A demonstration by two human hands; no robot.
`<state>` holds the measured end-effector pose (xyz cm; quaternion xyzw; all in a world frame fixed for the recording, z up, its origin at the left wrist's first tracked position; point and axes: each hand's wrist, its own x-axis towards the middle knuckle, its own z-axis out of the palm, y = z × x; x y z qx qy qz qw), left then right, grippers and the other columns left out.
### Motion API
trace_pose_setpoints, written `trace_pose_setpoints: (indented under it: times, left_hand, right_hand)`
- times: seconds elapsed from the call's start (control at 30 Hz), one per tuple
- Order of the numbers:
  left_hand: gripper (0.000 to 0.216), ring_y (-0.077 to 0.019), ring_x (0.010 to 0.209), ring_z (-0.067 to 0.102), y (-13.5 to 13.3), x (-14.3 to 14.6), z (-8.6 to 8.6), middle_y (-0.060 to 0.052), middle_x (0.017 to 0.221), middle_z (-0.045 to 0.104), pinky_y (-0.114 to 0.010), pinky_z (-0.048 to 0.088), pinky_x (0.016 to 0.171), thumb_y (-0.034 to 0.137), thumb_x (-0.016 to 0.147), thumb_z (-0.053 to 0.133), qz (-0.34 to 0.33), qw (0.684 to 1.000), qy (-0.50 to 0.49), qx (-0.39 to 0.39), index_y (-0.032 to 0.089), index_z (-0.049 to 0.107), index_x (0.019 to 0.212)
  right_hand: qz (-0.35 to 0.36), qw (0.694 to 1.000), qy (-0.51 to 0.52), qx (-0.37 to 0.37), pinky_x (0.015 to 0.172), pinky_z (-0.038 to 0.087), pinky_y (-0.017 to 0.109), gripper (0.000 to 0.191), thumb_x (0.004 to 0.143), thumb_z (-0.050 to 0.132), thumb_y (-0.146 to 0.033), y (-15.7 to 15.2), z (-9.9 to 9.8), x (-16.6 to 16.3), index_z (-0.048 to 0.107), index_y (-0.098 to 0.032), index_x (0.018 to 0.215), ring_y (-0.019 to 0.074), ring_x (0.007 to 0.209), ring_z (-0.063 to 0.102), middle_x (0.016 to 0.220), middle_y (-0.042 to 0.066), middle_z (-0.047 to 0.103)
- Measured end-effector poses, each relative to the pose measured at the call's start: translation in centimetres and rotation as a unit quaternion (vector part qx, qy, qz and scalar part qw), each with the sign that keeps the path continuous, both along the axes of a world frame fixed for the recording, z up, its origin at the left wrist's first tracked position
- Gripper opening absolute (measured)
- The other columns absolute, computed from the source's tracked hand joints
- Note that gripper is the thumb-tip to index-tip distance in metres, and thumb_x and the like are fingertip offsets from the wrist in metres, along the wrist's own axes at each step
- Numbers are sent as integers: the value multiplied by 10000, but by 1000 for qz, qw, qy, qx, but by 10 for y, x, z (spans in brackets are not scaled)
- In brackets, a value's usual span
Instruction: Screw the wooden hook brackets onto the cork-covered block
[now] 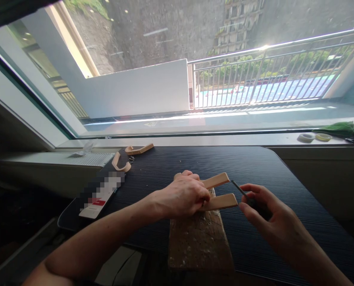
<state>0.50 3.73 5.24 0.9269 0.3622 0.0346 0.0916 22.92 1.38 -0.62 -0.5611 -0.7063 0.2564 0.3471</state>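
Observation:
My left hand (pixel 186 195) presses down, fingers curled, on a pair of pale wooden hooks. The straight end of one hook (pixel 218 181) sticks out to the right, and the straight end of the other hook (pixel 221 201) lies just nearer to me. Their far ends are mostly hidden by the hand. Beneath them is a worn, speckled wooden board (pixel 199 242). My right hand (pixel 262 208) is closed around the dark handle of a screwdriver (pixel 239 188). Its thin metal shaft points left, the tip close to the end of the farther hook.
More curved wooden hooks (pixel 139 149) lie at the back left beside a few small screws (pixel 131 158). A flat card or phone (pixel 90 209), partly blurred, rests at the left. Tape rolls (pixel 306 138) sit on the sill behind the black table (pixel 239 159).

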Motion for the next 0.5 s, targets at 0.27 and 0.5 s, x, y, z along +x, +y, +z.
trace_pose_setpoints:
  times: [0.27, 0.5]
  left_hand:
    - [156, -148, 763, 486, -1, -1, -4, -2, 680, 601, -304, 315, 809, 259, 792, 516, 0, 1000, -10, -1, 227, 639, 700]
    - [187, -144, 769, 486, -3, 0, 4, 9, 673, 601, -290, 322, 805, 287, 799, 506, 9, 1000, 20, -20, 212, 613, 666]
  right_hand:
    - [131, 968, -176, 125, 527, 437, 215, 313, 817, 467, -335, -5, 25, 15, 577, -297, 1107, 118, 613, 585, 915, 28, 615]
    - [211, 921, -292, 146, 514, 352, 211, 197, 796, 485, -220, -4, 60, -3, 600, -259, 951, 119, 627, 581, 788, -4, 619]
